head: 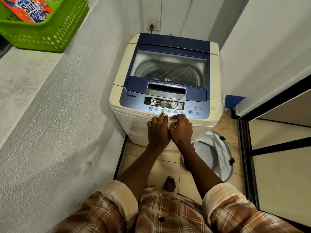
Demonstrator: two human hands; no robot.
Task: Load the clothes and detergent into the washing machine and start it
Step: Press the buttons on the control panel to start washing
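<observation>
A cream and blue top-load washing machine (121, 78) stands against the back wall, its see-through lid (168, 68) closed. Its control panel (134, 103) is lit and shows a green "F". My left hand (158, 130) rests at the panel's front edge, one finger stretched onto a round button (162, 110) in the button row. My right hand (180, 128) lies beside it with curled fingers on the machine's front rim, holding nothing. An orange detergent packet (27, 9) lies in a green basket (50, 36) on the ledge at upper left.
A white laundry bag (217, 153) sits open on the tiled floor right of the machine. A rough grey wall and ledge (50, 106) close in the left side. A dark-framed door (249, 148) runs along the right. A plugged wall socket (152, 26) is behind the machine.
</observation>
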